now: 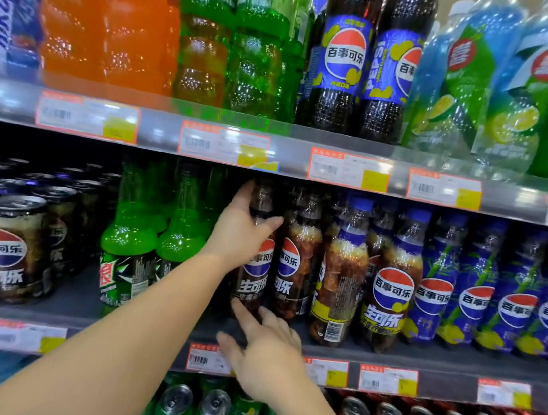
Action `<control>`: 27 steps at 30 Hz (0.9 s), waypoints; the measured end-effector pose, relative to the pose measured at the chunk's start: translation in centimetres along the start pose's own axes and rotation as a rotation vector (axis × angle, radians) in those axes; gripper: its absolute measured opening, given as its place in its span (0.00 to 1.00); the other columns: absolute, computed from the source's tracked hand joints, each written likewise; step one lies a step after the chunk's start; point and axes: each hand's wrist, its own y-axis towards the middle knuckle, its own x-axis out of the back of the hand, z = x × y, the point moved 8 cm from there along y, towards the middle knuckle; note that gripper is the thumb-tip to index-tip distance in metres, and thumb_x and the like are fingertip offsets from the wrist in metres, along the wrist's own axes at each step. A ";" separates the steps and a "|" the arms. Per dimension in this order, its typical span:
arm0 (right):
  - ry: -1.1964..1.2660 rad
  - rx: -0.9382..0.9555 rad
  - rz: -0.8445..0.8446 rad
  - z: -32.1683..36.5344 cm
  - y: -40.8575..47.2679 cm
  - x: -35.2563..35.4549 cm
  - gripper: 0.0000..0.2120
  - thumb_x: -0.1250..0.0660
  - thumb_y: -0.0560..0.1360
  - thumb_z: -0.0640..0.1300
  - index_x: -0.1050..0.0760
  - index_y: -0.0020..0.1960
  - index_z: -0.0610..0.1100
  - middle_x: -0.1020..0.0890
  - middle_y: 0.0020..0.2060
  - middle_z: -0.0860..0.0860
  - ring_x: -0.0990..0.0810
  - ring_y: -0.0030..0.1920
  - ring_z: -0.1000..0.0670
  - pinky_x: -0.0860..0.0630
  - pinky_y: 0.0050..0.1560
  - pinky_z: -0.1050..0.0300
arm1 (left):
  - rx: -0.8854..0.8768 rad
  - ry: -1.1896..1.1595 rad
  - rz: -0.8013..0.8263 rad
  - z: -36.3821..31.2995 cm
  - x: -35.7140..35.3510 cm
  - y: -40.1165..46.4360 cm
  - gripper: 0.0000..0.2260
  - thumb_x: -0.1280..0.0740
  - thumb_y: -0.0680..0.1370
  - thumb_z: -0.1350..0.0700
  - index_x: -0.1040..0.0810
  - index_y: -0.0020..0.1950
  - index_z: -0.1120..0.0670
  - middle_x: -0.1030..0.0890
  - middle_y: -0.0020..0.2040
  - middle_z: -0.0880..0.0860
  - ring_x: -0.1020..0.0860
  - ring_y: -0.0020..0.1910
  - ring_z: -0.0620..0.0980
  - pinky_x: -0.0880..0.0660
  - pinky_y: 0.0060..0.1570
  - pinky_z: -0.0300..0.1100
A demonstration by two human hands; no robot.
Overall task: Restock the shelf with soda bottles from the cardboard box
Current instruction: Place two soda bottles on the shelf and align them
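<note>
Gripping a cola bottle round its shoulder, the left hand seats it on the middle shelf; the right hand, fingers loosely spread, touches its base. Rows look nearly full; no cardboard box in view.

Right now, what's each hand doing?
Left hand: gripping a cola bottle on the shelf.
Right hand: open, holding nothing, forefinger touching that bottle's base.

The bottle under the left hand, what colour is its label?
Black label, head view.
</note>
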 end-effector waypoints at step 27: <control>0.047 0.028 -0.089 -2.9 0.1 1.8 0.26 0.44 0.77 0.61 0.37 0.72 0.54 0.26 0.61 0.46 0.29 0.63 0.42 0.33 0.64 0.48 | 0.152 0.099 -0.141 6.8 -2.2 -7.7 0.39 0.30 0.74 0.58 0.51 0.77 0.48 0.35 0.72 0.54 0.35 0.71 0.50 0.37 0.69 0.46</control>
